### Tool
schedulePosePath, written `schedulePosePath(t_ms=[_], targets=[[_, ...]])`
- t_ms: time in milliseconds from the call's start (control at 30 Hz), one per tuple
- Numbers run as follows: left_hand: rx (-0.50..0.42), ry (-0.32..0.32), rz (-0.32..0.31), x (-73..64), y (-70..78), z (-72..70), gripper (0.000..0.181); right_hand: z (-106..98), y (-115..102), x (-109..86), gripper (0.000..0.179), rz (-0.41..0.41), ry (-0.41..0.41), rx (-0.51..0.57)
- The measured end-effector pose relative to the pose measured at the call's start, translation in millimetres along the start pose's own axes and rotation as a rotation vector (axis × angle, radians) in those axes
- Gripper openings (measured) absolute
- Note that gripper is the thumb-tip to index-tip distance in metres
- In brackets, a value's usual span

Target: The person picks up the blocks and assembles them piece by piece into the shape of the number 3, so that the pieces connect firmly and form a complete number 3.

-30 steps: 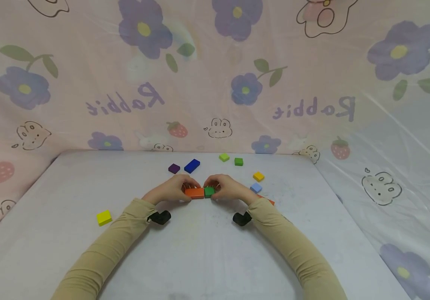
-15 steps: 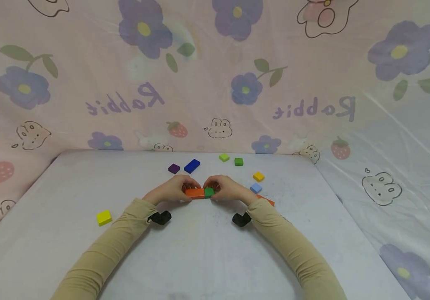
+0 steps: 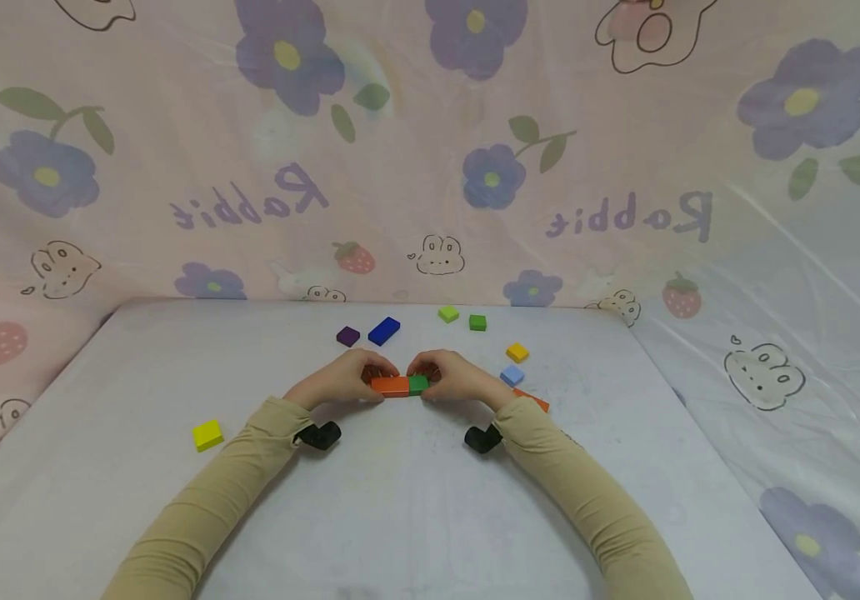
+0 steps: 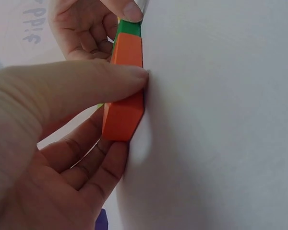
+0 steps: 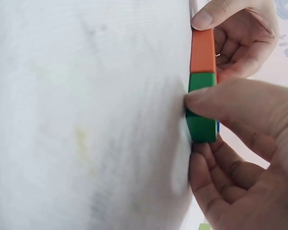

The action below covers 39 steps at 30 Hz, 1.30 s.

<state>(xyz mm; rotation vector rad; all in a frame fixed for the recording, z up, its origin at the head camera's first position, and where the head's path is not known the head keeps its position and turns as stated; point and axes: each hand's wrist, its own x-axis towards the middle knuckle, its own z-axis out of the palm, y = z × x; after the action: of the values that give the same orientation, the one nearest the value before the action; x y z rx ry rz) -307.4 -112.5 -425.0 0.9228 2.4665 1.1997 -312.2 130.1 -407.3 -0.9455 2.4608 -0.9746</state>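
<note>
In the head view, an orange block [image 3: 391, 387] is pinched by the left hand [image 3: 342, 377], between thumb and bent fingers. A small green block [image 3: 418, 384] is pinched by the right hand [image 3: 457, 377] in the same way. The two blocks are set end to end on the white sheet [image 3: 400, 508], near the middle, and no gap can be seen between them. The orange one is shaped like a long brick; the green one is shorter. Past the hands, a purple block [image 3: 348, 336], a dark blue brick [image 3: 384, 331], a lime block [image 3: 448, 314] and a grass-green block [image 3: 478, 322] can be seen. On the right, an amber block [image 3: 517, 352], a pale blue block [image 3: 512, 375] and a red-orange brick [image 3: 532, 401] are found, the last partly covered by the wrinkly right sleeve [image 3: 587, 475]. A square yellow block [image 3: 208, 435] is seen beside the left sleeve [image 3: 205, 492]. Behind, a creased curtain [image 3: 400, 200] is printed with flowers, strawberries and bunnies.

In the left wrist view, smooth, flat sides are shown on the orange block. Its front is crossed by the left thumb, and its near end is touched by a fingertip.

In the right wrist view, the green block's front is crossed by the right thumb. The sheet is marked by faint grey and yellow smudges. What the blocks are made of cannot be told.
</note>
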Motion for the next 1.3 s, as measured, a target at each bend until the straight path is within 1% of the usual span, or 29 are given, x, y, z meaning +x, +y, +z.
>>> schedulePosePath(t_ms=[300,400,500,667,900,1300], targets=[[-0.004,0.016,0.001,-2.7,-1.5,0.8,0.04,1.6,1.2,0.7,0.033,0.019,-0.009,-0.013],[-0.008,0.027,-0.014,-5.7,-0.8,-0.1,0.04,1.9,1.1,0.5,0.033,0.025,-0.011,-0.015],[-0.013,0.036,-0.044,-8.6,1.5,-1.2,0.038,1.9,0.5,0.1,0.033,0.033,-0.01,-0.012],[-0.016,0.041,-0.057,-10.8,3.1,-2.1,0.035,1.7,-0.4,-0.8,0.032,0.043,-0.006,-0.012],[-0.025,0.042,-0.051,-11.4,2.5,-3.3,0.033,1.4,-0.3,-0.9,0.031,0.029,-0.005,-0.009],[-0.025,0.037,-0.03,-10.6,1.7,-2.6,0.032,1.6,0.6,0.5,0.031,0.036,0.001,-0.016]])
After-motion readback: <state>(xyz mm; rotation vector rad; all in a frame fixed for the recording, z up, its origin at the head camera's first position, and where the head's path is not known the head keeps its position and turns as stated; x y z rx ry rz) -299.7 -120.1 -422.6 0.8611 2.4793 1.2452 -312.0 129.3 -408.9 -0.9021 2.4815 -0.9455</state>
